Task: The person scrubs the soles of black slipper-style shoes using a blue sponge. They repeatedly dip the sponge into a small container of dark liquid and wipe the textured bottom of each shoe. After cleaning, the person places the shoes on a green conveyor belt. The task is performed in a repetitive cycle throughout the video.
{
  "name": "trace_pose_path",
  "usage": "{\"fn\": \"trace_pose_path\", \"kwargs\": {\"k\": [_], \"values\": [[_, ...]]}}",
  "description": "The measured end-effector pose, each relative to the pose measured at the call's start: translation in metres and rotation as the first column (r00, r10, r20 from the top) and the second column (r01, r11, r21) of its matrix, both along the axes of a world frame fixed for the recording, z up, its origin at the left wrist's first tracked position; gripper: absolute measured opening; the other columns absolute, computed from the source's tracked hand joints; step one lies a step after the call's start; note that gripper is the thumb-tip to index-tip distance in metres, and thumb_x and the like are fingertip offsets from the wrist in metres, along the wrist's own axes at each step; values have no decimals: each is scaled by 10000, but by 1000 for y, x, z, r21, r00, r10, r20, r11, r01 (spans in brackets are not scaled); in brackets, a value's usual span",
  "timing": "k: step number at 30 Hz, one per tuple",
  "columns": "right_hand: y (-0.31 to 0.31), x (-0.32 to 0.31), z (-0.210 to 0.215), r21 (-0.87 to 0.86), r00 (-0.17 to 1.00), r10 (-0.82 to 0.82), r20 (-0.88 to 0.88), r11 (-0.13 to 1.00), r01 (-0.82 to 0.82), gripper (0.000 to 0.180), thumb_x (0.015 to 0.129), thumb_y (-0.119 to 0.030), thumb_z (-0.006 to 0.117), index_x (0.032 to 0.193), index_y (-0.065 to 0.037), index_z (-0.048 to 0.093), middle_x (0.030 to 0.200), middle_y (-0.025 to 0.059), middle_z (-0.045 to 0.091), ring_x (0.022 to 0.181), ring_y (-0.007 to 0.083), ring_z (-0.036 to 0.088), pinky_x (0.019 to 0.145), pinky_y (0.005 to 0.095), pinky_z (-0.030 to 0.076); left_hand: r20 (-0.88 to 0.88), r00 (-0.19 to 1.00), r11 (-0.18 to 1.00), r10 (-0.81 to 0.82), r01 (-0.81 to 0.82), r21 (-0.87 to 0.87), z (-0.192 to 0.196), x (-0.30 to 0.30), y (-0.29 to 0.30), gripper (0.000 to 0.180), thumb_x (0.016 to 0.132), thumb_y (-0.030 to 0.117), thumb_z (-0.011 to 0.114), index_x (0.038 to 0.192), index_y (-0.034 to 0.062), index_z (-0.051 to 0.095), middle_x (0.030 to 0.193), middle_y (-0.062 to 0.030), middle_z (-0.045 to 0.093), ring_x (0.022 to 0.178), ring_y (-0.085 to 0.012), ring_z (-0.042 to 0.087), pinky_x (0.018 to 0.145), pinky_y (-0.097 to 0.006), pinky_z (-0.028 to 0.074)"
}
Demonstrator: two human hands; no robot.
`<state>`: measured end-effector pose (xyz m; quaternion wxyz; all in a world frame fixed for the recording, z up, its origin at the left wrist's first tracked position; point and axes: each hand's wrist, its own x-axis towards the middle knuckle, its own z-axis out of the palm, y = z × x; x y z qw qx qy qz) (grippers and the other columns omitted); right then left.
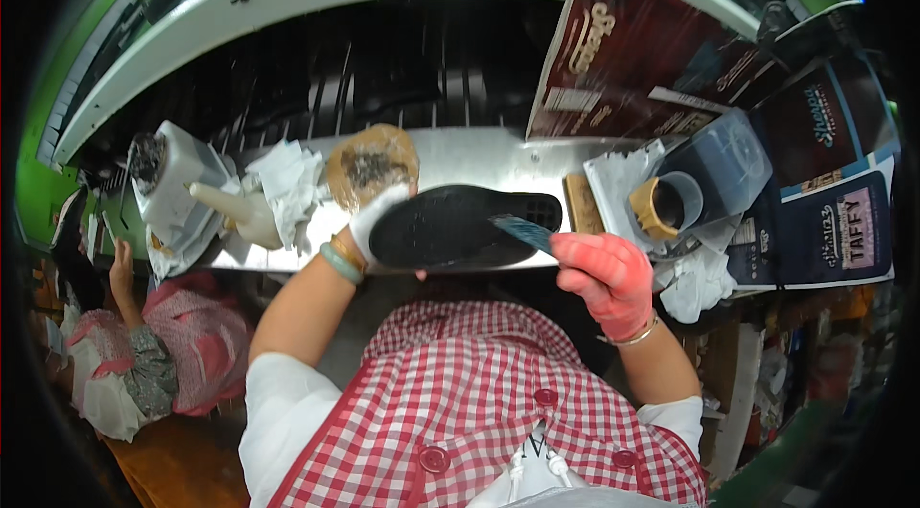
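Head view: the elongated black shoe sole (436, 230) is held at the front edge of the pale metal bench (508, 155), long axis left-right, gridded end right. The white-gloved left hand (376, 219) grips its left end; the red-gloved right hand (606, 280) pinches a flat dark-blue brush (522, 232), tip leftward. A narrow tan block (582, 205) lies just right; a round tan object with dark centre (347, 180), behind left. Bench surface extends behind the sole.
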<state>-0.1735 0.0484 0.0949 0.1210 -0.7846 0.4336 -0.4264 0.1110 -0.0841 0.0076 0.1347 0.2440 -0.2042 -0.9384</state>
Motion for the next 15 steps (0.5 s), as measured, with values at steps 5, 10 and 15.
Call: {"fn": "trace_pose_path", "kwargs": {"k": [5,10,15], "values": [[15,-1,-32,-79,735,-213,644,937,340,255,846,-168,649,1035,-5,601,982,124,626,670,154,593,597,253,493,-288,951,919,110,-208,-336,46,-5,33,714,802,472,593,1311,11,397,1186,-182,549,971,-288,613,762,-456,541],[21,-3,-59,60,500,-373,782,843,535,292,890,-191,587,1132,-28,571,888,75,636,696,124,582,591,236,460,-489,870,770,66,-356,-530,121,-33,21,810,800,545,548,1354,-1,321,1250,-189,495,1024,-295,581,923,-475,457],[9,10,-60,8,516,-370,772,818,575,294,904,-128,547,1183,-35,540,924,71,632,760,137,596,640,243,472,-606,754,683,253,-583,-440,227,-144,-85,592,892,468,441,1287,31,382,1211,-144,498,1006,-294,552,848,-442,493]]}}
